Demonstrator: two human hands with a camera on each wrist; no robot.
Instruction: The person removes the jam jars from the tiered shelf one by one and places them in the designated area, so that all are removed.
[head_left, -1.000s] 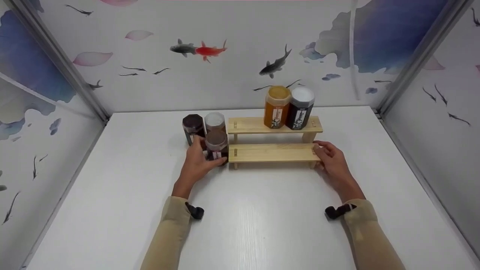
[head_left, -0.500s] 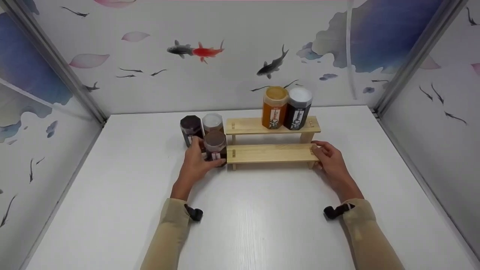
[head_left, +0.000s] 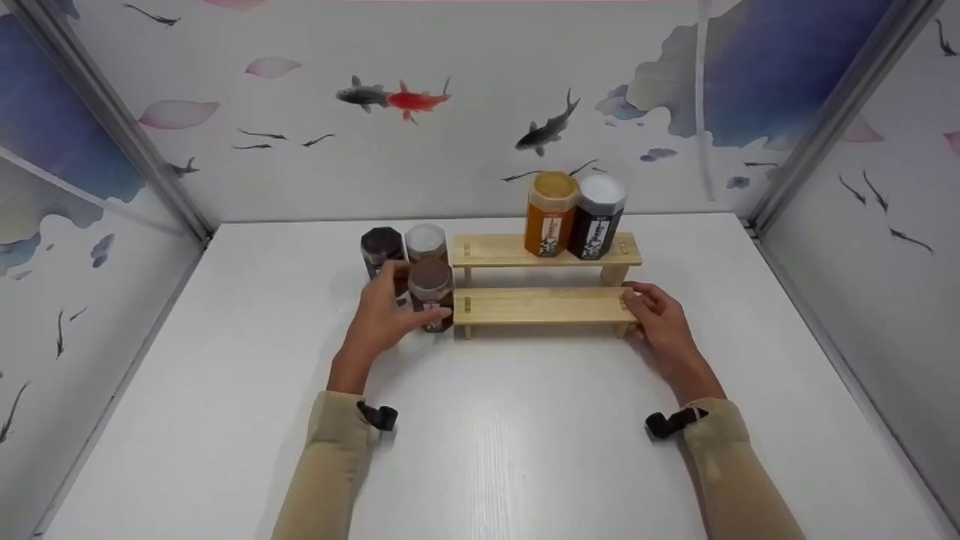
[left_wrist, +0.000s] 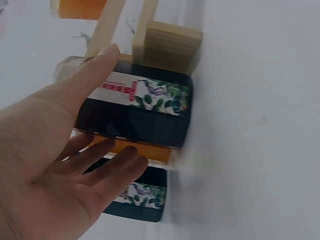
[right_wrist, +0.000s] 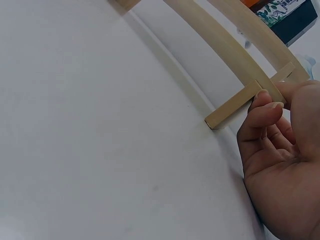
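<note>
A white tabletop fills the lower frame beneath a white back wall printed with fish and petals. Just right of center stands a two-tier wooden rack. A person in tan sleeves reaches in from the bottom edge. At right of center, the right hand pinches the end of the rack's lower plank. At left of center, the left hand is spread wide around an upright brown-topped jar just beside the rack's left end; whether the fingers touch it cannot be told. On the upper plank's right half, an orange jar and a white-lidded black jar stand side by side. Near center left, a dark-lidded jar and a pale-lidded jar stand behind the brown-topped one. Small black devices sit at both cuffs.
</note>
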